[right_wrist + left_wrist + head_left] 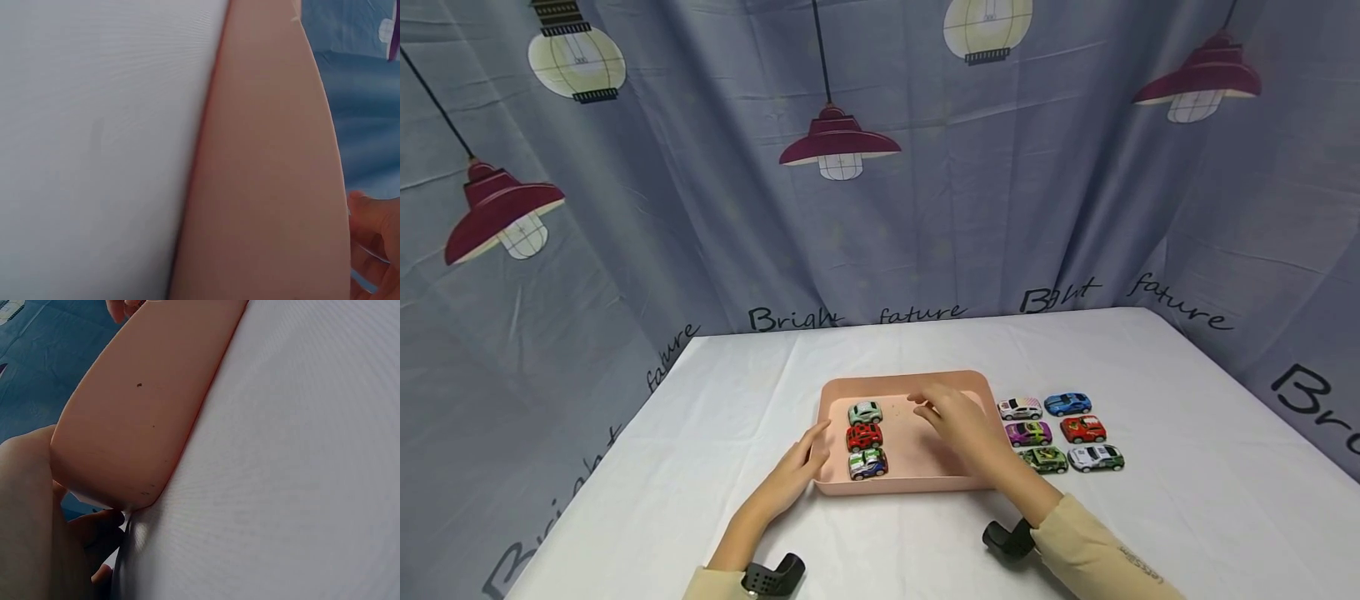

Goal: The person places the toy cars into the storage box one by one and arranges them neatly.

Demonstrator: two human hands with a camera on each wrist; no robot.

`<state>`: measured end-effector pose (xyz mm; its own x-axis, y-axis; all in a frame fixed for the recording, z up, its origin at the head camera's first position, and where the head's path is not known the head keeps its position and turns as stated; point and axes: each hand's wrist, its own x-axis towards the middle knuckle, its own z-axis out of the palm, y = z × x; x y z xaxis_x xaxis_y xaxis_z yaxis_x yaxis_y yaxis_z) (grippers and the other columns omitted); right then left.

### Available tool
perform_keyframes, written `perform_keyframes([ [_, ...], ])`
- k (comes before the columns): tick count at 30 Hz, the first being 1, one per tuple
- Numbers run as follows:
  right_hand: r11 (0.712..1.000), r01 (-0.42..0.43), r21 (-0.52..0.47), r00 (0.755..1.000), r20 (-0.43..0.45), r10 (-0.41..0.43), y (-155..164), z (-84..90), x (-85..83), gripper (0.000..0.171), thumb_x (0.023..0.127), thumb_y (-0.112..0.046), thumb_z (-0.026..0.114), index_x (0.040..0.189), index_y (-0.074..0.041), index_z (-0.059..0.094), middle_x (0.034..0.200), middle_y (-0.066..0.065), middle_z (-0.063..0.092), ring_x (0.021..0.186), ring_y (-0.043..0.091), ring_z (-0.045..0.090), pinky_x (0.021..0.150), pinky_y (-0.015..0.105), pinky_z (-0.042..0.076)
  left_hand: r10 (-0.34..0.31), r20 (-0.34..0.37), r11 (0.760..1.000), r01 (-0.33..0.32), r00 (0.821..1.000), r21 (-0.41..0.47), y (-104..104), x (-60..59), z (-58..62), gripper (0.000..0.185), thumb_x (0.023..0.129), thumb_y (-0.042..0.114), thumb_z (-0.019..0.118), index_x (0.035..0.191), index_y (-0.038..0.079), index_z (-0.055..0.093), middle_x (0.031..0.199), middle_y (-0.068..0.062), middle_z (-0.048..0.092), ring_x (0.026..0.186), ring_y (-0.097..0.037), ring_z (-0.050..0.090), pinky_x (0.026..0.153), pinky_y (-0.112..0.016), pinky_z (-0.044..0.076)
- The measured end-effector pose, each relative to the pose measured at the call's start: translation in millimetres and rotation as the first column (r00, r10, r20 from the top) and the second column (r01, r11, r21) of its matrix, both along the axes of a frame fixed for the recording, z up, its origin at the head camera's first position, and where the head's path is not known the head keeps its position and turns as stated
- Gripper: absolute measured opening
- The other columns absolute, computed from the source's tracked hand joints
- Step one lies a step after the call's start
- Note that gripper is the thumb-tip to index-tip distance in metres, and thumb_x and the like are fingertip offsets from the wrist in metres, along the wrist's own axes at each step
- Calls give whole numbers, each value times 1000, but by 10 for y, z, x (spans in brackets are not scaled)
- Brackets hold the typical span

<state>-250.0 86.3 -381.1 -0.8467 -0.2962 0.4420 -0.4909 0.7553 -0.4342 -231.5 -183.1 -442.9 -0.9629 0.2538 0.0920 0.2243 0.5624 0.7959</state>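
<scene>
A pink tray [897, 381] sits mid-table and holds three toy cars in a column at its left: a pale green car [865, 412], a red car [864, 437] and a white-and-blue car [868, 463]. My left hand [801, 467] lies on the cloth with straight fingers against the tray's left wall [150, 394]; the left wrist view shows that hand [31, 519] at the tray's near corner. My right hand [951, 425] hovers over the tray's bare middle, fingers loosely bent, with nothing seen in them. The right wrist view shows only the tray wall [269, 187] and fingertips [372, 231].
Several toy cars stand in two columns right of the tray, among them a blue car [1067, 403], a purple car [1028, 432] and a white-and-green car [1096, 457]. A white cloth covers the table [1150, 517]. A blue lamp-print curtain [880, 208] hangs behind.
</scene>
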Motion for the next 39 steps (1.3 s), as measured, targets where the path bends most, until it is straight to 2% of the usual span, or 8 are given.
perform_keyframes([
  [6, 1000, -11, 23, 999, -36, 12, 96, -29, 110, 16, 83, -14, 64, 99, -11, 67, 94, 1, 68, 83, 14, 63, 73, 30, 51, 9, -1, 1000, -9, 1000, -10, 5, 4, -12, 49, 96, 33, 43, 142, 22, 31, 139, -14, 41, 126, -33, 39, 101, -57, 29],
  [9, 999, -39, 13, 998, -51, 40, 156, -45, 143, 17, 82, -12, 65, 99, -10, 66, 95, 2, 68, 84, 15, 62, 74, 30, 51, 6, 10, 1000, -6, 1000, -3, 57, 100, 144, 49, 96, 28, 43, 142, 17, 31, 136, -17, 43, 124, -33, 40, 100, -57, 29],
  [13, 998, -41, 39, 994, -96, 45, 244, -62, 198, 18, 82, -12, 66, 100, -12, 66, 96, 0, 67, 88, 15, 62, 76, 30, 51, 5, 7, 1000, -5, 1000, 18, 71, 123, 173, 48, 96, 23, 44, 141, 14, 32, 137, -18, 42, 125, -35, 39, 101, -58, 28],
  [17, 997, -27, 78, 987, -155, 39, 325, -67, 273, 20, 80, -12, 68, 100, -12, 66, 97, 0, 67, 89, 16, 62, 77, 31, 51, 4, -1, 1000, -4, 1000, 30, 20, 20, 15, 48, 95, 26, 45, 141, 20, 33, 134, -13, 45, 121, -29, 42, 99, -55, 31],
  [21, 996, -18, 89, 982, -185, 34, 414, -66, 338, 23, 80, -11, 68, 103, -12, 66, 99, 1, 66, 91, 16, 63, 78, 33, 51, 6, 3, 1000, -6, 1000, 20, 22, 13, 13, 48, 96, 27, 45, 141, 21, 32, 125, -13, 51, 114, -25, 45, 98, -52, 32],
  [26, 995, 0, 100, 981, -193, 20, 519, -59, 414, 26, 79, -10, 69, 105, -12, 66, 101, 3, 66, 93, 19, 63, 79, 35, 51, 24, 6, 999, -24, 1000, 25, 41, 21, 12, 48, 96, 20, 44, 142, 15, 32, 136, -18, 43, 125, -34, 39, 102, -57, 27],
  [31, 986, 16, 168, 981, -193, 17, 618, -43, 489, 29, 77, -10, 71, 105, -10, 66, 105, 5, 65, 96, 26, 62, 83, 40, 49, 21, 8, 1000, -21, 1000, 13, 34, 21, 17, 47, 96, 23, 43, 142, 17, 31, 119, -16, 53, 116, -29, 45, 99, -52, 31],
  [39, 984, 26, 175, 990, -141, -1, 815, -25, 588, 33, 77, -17, 71, 108, -10, 65, 114, 8, 63, 106, 32, 58, 89, 49, 44, 5, 5, 1000, -5, 1000, 6, -1, 6, 13, 49, 96, 32, 44, 141, 21, 32, 139, -14, 40, 126, -31, 39, 102, -55, 29],
])
